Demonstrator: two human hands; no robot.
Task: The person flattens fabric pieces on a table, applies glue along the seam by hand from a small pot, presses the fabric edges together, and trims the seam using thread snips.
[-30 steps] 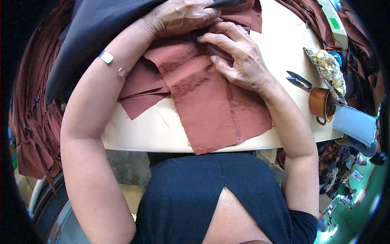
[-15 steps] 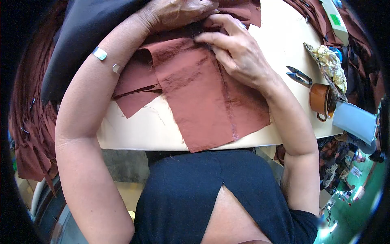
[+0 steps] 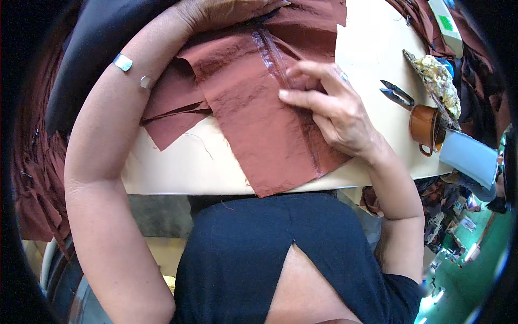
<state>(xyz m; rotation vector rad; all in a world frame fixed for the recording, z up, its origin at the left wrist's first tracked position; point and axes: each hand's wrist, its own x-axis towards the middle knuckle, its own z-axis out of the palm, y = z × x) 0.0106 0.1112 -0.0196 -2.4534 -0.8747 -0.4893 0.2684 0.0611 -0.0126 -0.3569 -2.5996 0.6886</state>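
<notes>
Cloth point(image 3: 232, 102) beneath right fingers point(image 3: 307, 100) (loosely spread), left fingers point(image 3: 264, 7), grip unclear, brown mug point(image 3: 422, 123) nearby, contents indistinct.

Green label point(image 3: 446, 23) on pale panel point(image 3: 454, 44), lettering unreadable

Dark snips point(image 3: 406, 100) near a brown mug point(image 3: 422, 123), pale-blue rectangular object point(image 3: 468, 160), crusty yellowish lump point(image 3: 442, 89)

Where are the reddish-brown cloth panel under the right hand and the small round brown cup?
Reddish-brown cloth panel point(image 3: 253, 121): head view, its middle.
Small round brown cup point(image 3: 422, 124): head view, its outer wall.
</notes>
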